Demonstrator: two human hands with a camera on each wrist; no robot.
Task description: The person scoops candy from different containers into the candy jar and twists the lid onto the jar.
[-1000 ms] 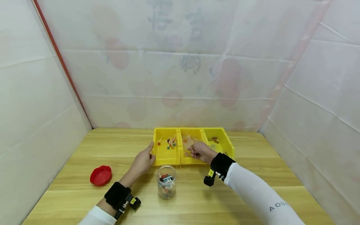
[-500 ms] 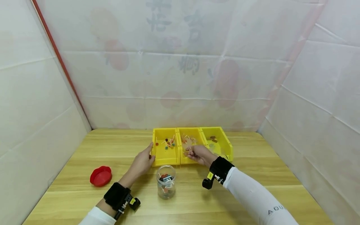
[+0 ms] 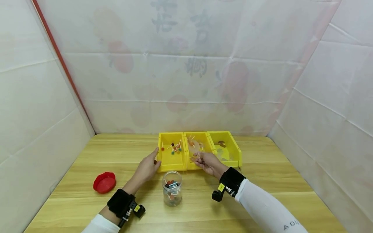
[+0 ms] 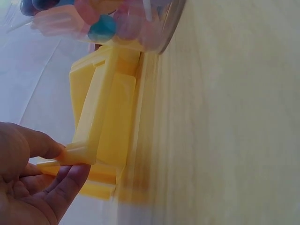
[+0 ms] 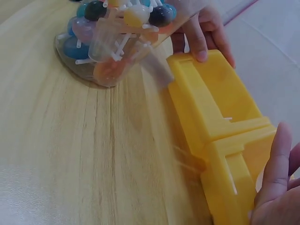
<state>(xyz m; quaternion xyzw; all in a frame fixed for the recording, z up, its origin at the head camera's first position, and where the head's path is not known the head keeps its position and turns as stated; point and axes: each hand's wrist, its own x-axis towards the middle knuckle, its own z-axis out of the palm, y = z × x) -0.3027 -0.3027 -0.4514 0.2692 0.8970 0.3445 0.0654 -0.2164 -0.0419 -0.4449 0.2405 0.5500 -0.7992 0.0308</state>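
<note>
My left hand grips the near left corner of the left yellow bin; in the left wrist view its thumb lies over the wall and its fingers beneath. Several round lollipops lie in that bin. My right hand is at the front of the middle yellow bin, fingers bent inward among pale and orange lollipops. A pale stick shows near its fingertips, but I cannot tell whether they hold it. In the right wrist view the right thumb is fairly straight and the fingertips are partly hidden.
An uncapped clear jar of colourful lollipops stands before the bins, between my forearms. The red lid lies at the left. The right yellow bin holds brown and clear pieces. White sheeting encloses the wooden table.
My right hand stays at the middle bin while its fingers move and its wrist drops slightly. Lollipops in that bin have shifted. My left hand keeps its grip on the left bin.
</note>
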